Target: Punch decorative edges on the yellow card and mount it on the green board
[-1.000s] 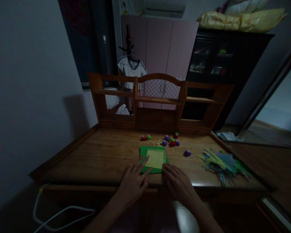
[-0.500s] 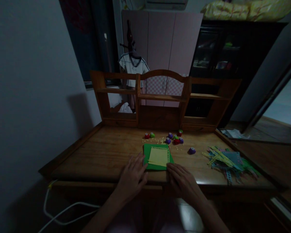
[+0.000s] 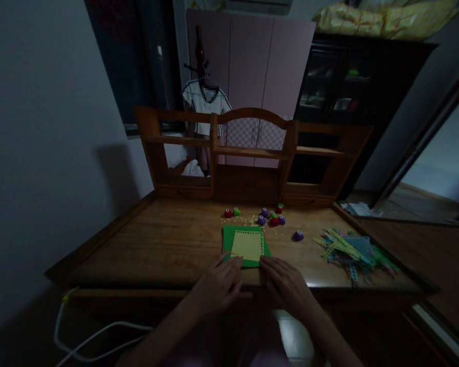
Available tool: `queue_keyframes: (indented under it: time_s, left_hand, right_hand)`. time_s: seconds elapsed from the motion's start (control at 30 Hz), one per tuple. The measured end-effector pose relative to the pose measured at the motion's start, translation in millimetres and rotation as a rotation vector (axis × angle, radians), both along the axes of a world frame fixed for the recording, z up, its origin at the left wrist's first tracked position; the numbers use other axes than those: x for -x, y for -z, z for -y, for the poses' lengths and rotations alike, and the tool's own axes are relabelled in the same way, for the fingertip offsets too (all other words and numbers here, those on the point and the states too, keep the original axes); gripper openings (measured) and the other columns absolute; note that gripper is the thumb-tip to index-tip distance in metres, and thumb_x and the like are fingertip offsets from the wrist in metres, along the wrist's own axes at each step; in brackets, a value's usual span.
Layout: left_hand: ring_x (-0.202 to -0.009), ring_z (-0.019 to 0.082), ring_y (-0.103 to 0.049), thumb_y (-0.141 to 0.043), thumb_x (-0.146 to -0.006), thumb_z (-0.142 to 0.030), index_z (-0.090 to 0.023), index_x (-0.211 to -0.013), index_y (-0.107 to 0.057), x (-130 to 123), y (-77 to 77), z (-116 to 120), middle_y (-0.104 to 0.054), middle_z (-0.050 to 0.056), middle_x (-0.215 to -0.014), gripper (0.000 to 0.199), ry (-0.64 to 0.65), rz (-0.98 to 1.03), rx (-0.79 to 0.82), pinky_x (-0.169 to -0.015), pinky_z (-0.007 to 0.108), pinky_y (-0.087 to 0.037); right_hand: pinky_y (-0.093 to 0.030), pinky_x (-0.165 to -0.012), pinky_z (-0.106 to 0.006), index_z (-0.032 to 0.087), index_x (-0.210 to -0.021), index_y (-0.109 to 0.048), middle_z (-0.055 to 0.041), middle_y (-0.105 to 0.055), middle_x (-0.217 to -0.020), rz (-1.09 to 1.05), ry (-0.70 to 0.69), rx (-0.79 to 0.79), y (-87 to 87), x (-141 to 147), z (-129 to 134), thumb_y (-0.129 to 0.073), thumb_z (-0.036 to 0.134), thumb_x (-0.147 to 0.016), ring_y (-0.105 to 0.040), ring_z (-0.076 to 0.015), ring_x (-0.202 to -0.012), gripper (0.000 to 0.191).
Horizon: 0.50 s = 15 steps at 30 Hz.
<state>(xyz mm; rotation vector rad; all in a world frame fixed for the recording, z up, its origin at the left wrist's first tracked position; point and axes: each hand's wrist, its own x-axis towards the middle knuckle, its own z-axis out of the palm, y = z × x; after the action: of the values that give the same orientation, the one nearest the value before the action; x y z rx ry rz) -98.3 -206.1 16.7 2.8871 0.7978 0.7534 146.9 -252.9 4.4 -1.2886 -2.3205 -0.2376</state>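
Note:
A pale yellow sheet with small holes punched along its top and right edges lies on green paper near the desk's front edge. My left hand rests with fingers apart over the lower left of the sheets, fingertips on the yellow one. At the lower right corner, the fingertips of my right hand touch the paper, its fingers stretched out flat. Neither hand is gripping anything. Small yellow bits are scattered just behind the green paper.
Several small red, green and purple punches with eye shapes stand behind the paper; one purple punch sits apart to the right. A pile of cut paper strips lies farther right. A wooden shelf lines the desk's back.
My left hand has moved right from the green paper's left edge onto the lower part of the sheets. My right hand stays by the lower right corner. The view has shifted slightly.

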Motion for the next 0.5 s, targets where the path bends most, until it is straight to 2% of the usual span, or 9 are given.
queue_keyframes:
  time_s: [0.2, 0.5]
  left_hand:
    - [-0.122, 0.021, -0.047, -0.039, -0.088, -0.020, -0.016, -0.135, -0.037, 21, 4.0, -6, -0.053, 0.011, -0.131, 0.047, -0.030, -0.030, -0.018, -0.111, 0.045, -0.029]
    - [-0.122, 0.021, -0.046, -0.039, -0.087, -0.017, -0.016, -0.135, -0.037, 32, 11.0, -6, -0.053, 0.011, -0.130, 0.048, -0.079, -0.017, -0.039, -0.111, 0.046, -0.028]
  right_hand:
    - [-0.047, -0.096, -0.042, 0.017, -0.134, -0.045, -0.0103, -0.049, -0.135, 0.014, 0.021, 0.018, 4.4, -1, 1, -0.045, 0.011, -0.083, -0.052, -0.0247, -0.118, 0.052]
    - [-0.047, -0.098, -0.041, 0.017, -0.134, -0.043, -0.0111, -0.046, -0.138, -0.018, 0.024, 0.020, 8.9, 0, 4, -0.043, 0.010, -0.084, -0.051, -0.0245, -0.119, 0.051]
